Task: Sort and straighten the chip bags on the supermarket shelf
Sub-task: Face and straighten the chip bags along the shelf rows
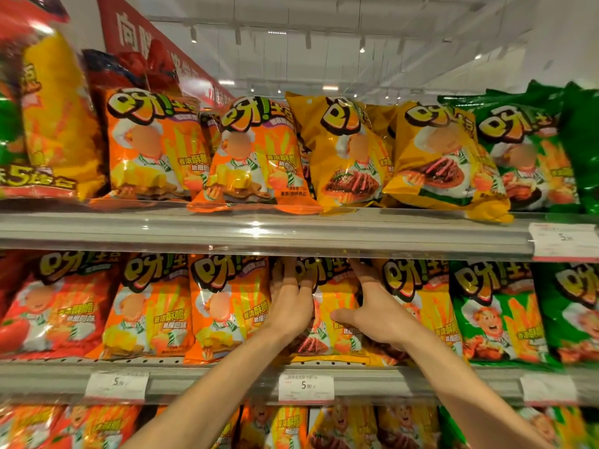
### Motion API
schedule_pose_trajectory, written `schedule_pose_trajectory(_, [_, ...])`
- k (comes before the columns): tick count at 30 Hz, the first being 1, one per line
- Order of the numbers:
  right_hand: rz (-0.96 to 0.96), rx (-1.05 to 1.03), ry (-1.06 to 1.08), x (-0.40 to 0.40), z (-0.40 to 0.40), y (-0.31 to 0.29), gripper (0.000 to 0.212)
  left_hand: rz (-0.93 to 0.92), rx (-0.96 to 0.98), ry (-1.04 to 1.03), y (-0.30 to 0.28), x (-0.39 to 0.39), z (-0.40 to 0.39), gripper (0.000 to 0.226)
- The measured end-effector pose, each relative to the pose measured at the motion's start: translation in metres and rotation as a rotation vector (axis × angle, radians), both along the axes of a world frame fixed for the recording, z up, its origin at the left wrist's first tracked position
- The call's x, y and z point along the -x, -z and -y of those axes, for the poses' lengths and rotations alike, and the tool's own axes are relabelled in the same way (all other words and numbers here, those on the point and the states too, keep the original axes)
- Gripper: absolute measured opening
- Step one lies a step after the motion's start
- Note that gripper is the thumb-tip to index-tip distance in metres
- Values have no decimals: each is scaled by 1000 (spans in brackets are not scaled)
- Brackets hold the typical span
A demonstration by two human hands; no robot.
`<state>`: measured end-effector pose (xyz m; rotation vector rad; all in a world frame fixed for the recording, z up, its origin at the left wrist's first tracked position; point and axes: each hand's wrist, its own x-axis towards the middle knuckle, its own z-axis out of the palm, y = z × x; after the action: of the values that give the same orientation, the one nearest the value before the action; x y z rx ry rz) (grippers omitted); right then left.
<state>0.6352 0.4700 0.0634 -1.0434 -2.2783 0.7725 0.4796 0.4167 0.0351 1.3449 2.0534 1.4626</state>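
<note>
Chip bags stand in rows on the shelves. On the middle shelf a yellow bag (334,306) stands between my two hands. My left hand (290,303) lies flat on its left side, fingers curled over the upper edge. My right hand (372,306) presses its right side with fingers spread, thumb pointing left across the front. Orange bags (223,306) stand to the left, another yellow bag (421,306) and green bags (496,312) to the right. The lower part of the held bag is partly hidden by my forearms.
The upper shelf (259,228) carries orange (256,157), yellow (346,153) and green bags (525,153); one yellow bag (444,163) leans over the shelf's front edge. Red bags (48,303) stand at the far left. Price tags (306,387) hang on the shelf rails. A lower shelf shows more bags.
</note>
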Motion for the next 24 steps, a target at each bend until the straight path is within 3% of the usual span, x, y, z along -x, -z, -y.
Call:
schedule_pose_trajectory(6, [52, -3, 30, 3, 4, 2, 82, 16, 7, 25, 1, 0, -1, 50])
schedule_pose_trajectory(9, [94, -33, 55, 1, 8, 3, 76, -45, -48, 51, 2, 1, 9, 51])
schedule_pose_trajectory(14, [175, -160, 80, -2, 20, 10, 72, -370, -250, 100, 14, 18, 54, 42])
schedule_pose_trajectory(17, [143, -373, 132, 8, 27, 16, 55, -611, -343, -61, 18, 45, 74, 34])
schedule_pose_trajectory(20, [190, -513, 121, 28, 28, 21, 48, -743, -139, -311, 17, 72, 80, 45])
schedule_pose_trajectory(22, [274, -541, 107, 43, 28, 26, 56, -756, 45, -342, 19, 79, 78, 60])
schedule_pose_trajectory(24, [351, -562, 137, 54, 28, 34, 59, -833, 85, -319, 26, 82, 72, 66])
